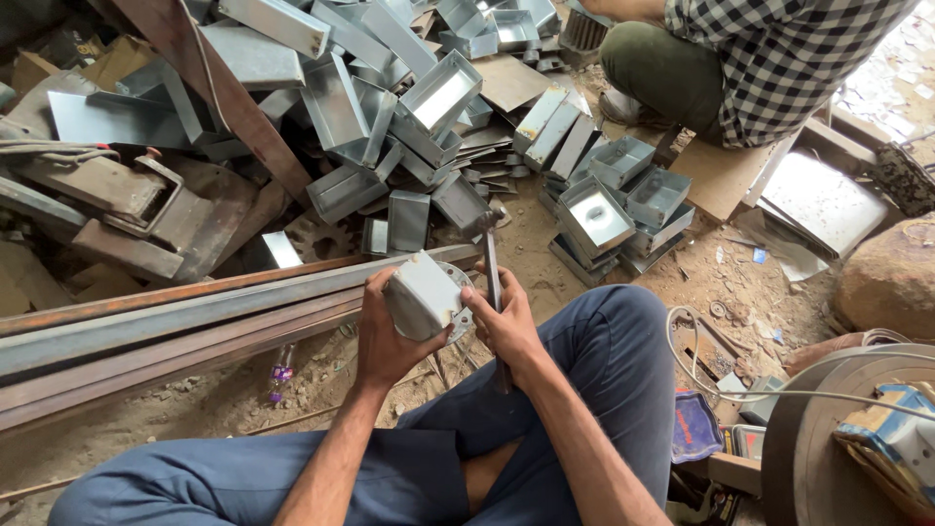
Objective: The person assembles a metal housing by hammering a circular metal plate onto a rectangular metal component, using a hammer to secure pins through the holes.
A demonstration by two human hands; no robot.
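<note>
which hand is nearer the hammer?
Right. The right hand grips the hammer by its handle, head pointing up. The left hand is apart from it, holding the small metal box beside it.

A small sheet-metal box (421,294) of dull grey, galvanised look was held up just above the long steel rail, between the person's knees. It was turned with its closed bottom toward the camera and tilted, one corner uppermost, so its open side faced away and could not be seen. Its faces were flat, the edges folded and slightly rounded. Beside it, touching its right side, a hammer (492,268) stood nearly upright: a slim metal shaft with a small dark head at the top, its lower handle hidden in the grip.
</note>
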